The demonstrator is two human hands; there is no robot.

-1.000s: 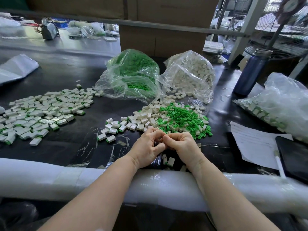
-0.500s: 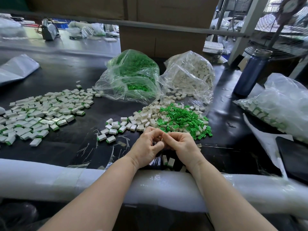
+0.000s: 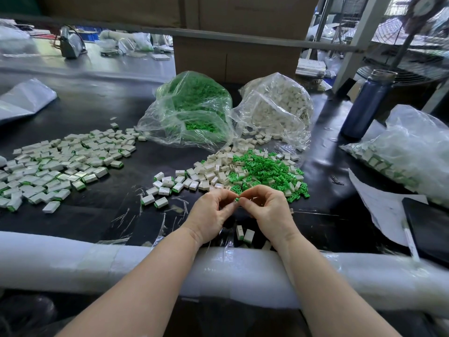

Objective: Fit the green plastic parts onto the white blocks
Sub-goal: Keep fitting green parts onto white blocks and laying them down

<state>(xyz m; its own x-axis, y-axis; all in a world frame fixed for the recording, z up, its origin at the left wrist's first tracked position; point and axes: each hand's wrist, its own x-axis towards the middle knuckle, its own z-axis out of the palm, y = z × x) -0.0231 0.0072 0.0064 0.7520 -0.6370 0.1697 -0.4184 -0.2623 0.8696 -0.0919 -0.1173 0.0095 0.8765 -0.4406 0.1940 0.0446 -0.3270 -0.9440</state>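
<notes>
My left hand (image 3: 211, 215) and my right hand (image 3: 269, 210) meet fingertip to fingertip near the table's front edge, pinching a small piece with a bit of green (image 3: 237, 199) showing between them; most of it is hidden by the fingers. Just beyond lies a heap of loose green plastic parts (image 3: 269, 173) beside loose white blocks (image 3: 213, 169). Several fitted blocks (image 3: 165, 188) lie left of the hands, two more (image 3: 245, 235) stand between my wrists, and a wide spread of fitted blocks (image 3: 60, 164) covers the left.
A clear bag of green parts (image 3: 192, 105) and one of white blocks (image 3: 279, 105) sit at the back. On the right are a blue bottle (image 3: 366, 105), a bag of fitted blocks (image 3: 408, 152), paper (image 3: 379, 205) and a dark tablet (image 3: 430, 227). White foam padding (image 3: 97, 261) lines the front edge.
My hands have stayed together at the same spot; the fingers shifted slightly round the small piece. The paper at the right lifted and flapped.
</notes>
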